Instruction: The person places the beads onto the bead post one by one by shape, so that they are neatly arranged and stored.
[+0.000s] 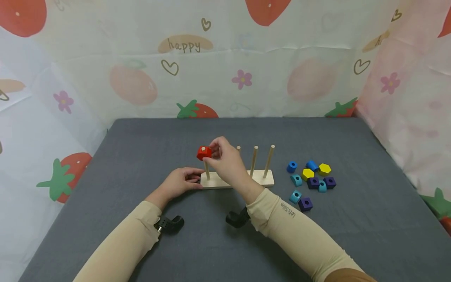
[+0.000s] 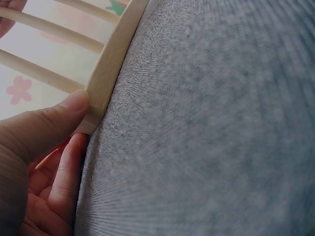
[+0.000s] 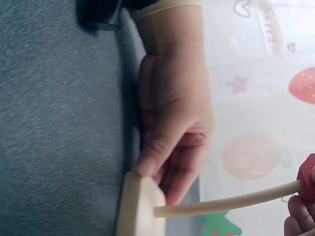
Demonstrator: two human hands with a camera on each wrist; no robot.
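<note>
A wooden peg stand (image 1: 262, 181) with several upright pegs lies on the grey cloth. At its left end my left hand (image 1: 177, 182) grips the base; in the left wrist view the thumb (image 2: 75, 101) presses the front edge while the other fingers sit at the end and behind. My right hand (image 1: 228, 164) pinches a red bead (image 1: 203, 153) between thumb and fingers at the top of the leftmost peg (image 1: 207, 171). The peg's tip shows in the bead's hole. In the right wrist view the red bead (image 3: 306, 181) is partly cut off by the frame edge.
Right of the stand lie loose beads: blue cylinders (image 1: 291, 167), yellow hexagons (image 1: 324, 169), purple cubes (image 1: 305, 204) and light-blue arched pieces (image 1: 295, 196). A printed curtain (image 1: 264, 94) hangs behind the table. Black wrist cameras (image 1: 237, 218) stick out below both hands.
</note>
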